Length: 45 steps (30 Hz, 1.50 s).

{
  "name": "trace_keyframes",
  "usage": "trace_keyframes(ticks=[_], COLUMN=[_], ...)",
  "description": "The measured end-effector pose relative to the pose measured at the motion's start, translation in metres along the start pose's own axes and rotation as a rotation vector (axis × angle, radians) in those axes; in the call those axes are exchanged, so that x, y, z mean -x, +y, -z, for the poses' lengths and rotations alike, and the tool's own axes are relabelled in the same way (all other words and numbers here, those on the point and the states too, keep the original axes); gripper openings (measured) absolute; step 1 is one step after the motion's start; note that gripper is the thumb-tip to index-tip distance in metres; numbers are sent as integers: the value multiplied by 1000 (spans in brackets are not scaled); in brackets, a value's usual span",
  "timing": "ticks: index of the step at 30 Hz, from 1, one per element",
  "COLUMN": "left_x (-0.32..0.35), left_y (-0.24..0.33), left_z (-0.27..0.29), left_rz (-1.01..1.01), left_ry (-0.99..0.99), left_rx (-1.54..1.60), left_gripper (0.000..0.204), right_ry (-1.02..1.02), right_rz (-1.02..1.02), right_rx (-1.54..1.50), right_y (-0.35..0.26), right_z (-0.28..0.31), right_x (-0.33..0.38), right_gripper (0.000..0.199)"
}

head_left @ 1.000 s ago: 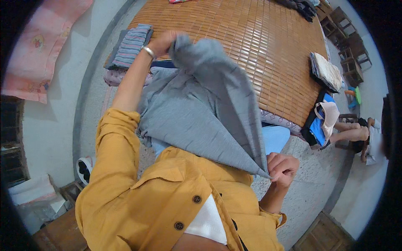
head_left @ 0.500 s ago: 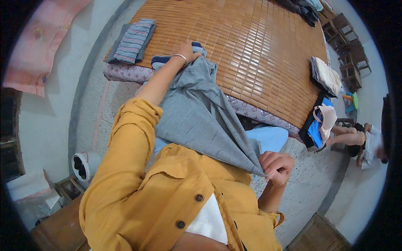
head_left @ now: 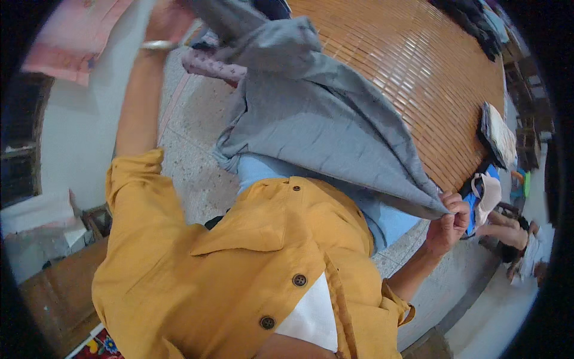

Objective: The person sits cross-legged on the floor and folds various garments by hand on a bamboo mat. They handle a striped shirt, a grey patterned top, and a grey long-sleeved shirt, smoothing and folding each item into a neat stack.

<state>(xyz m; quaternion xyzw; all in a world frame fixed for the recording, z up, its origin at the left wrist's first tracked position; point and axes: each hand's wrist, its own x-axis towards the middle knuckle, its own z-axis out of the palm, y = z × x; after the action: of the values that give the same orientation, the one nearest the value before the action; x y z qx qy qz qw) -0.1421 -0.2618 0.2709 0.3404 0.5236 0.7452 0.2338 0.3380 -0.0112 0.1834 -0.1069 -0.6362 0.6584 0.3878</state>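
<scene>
A grey cloth garment (head_left: 323,113) spreads across my lap and up over the near edge of the bed, its kind unclear under the folds. My right hand (head_left: 449,222) pinches one tapered corner between thumb and fingers, drawing its lower edge taut. My left hand (head_left: 170,23), wearing a bracelet, is raised at the upper left. Motion blurs its fingers, but the garment's upper end stretches to it and appears gripped there. Some navy cloth (head_left: 272,8) shows behind the garment at the top edge.
A brown slatted mat (head_left: 382,54) covers the bed. Folded clothes (head_left: 498,136) and a beige bra (head_left: 487,194) lie along its right edge; dark clothing (head_left: 469,27) lies at the far side. Another person (head_left: 520,242) is at the far right. A pink cloth (head_left: 72,42) hangs on the left.
My left hand has lifted off the bed and swung up and left, pulling the garment's upper end along. My right hand has moved right, still holding its corner. The view has shifted.
</scene>
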Motion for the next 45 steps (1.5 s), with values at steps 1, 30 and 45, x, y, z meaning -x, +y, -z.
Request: trace_keyframes(ticks=[1, 30, 45], left_x=[10, 57, 244], left_y=[18, -192, -27], left_z=[36, -13, 91], left_rz=[-32, 305, 622], left_ry=[-2, -649, -83], left_rx=[-58, -1475, 154], left_gripper=[32, 30, 43], right_ry=[-18, 71, 405], right_rz=[30, -60, -142], right_rx=[-1, -18, -146], right_y=[6, 19, 83], right_z=[6, 9, 73], right_x=[-3, -19, -51], right_gripper=[21, 14, 12])
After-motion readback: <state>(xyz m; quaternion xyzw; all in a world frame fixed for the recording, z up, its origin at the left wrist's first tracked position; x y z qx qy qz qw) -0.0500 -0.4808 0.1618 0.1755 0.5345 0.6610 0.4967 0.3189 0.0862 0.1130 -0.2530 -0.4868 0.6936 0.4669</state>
